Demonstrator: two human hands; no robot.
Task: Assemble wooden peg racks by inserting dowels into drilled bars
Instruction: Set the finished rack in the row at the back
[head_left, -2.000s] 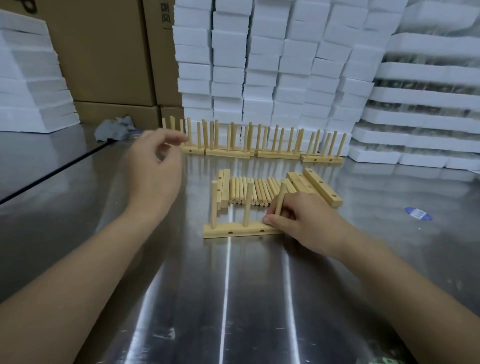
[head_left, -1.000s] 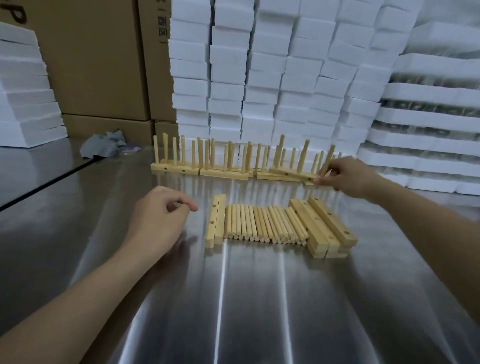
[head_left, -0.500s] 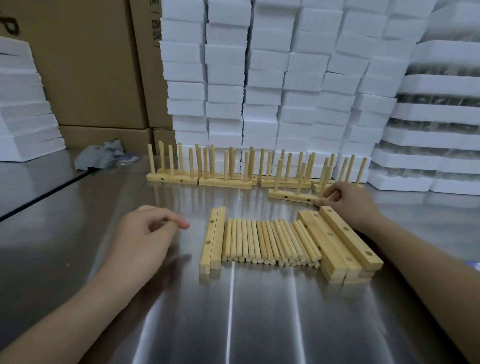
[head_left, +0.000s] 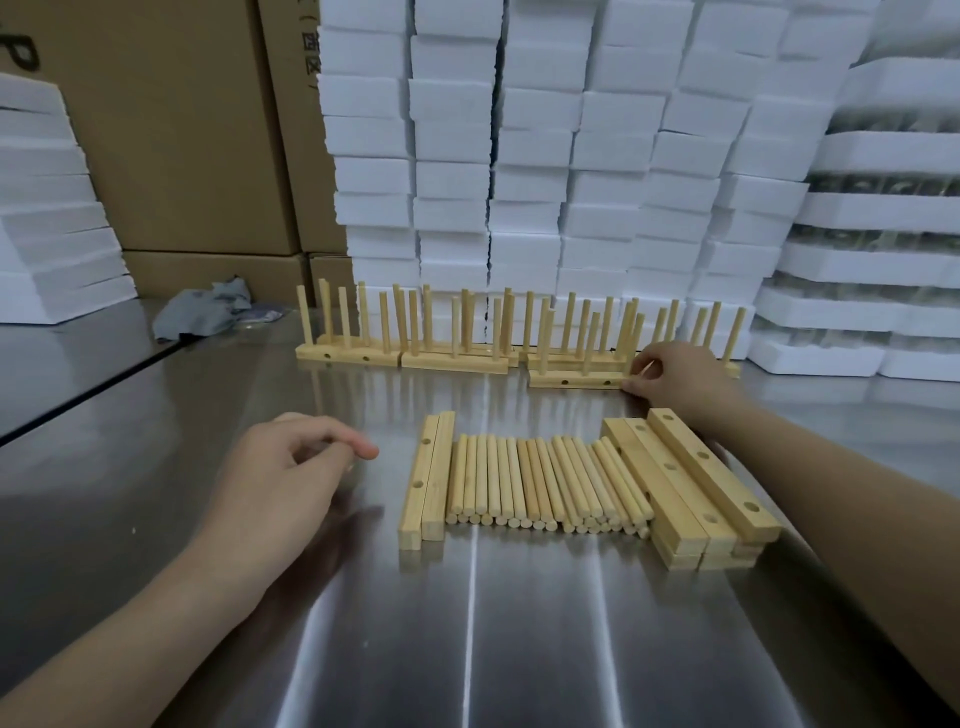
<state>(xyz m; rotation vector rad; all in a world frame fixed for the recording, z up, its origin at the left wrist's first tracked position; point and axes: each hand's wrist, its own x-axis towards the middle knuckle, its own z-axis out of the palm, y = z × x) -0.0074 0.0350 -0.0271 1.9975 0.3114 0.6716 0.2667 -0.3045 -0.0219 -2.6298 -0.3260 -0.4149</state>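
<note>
**Completed peg rack set by the finished row**

A person's right hand (head_left: 680, 379) pinches the right end of a finished rack (head_left: 571, 383). Its dowels stand upright, and it sits on the steel counter (head_left: 467, 649) just in front of the row of completed racks (head_left: 452, 361), before stacked white foam blocks (head_left: 545, 156). The grip is closed on the bar's end, thumb low against the wood. The left hand (head_left: 291, 467) hovers near the counter, fingers loosely curled, its grip holding nothing. Between the arms, loose dowels (head_left: 545, 483) lie side by side, with a pair of drilled bars (head_left: 426, 478) on their left and a stack of drilled bars (head_left: 696, 483) on their right. The step in hand appears to be parking a completed rack. The next move likely calls for letting go, drawing a fresh bar forward and seating dowels upright in its holes.
</note>
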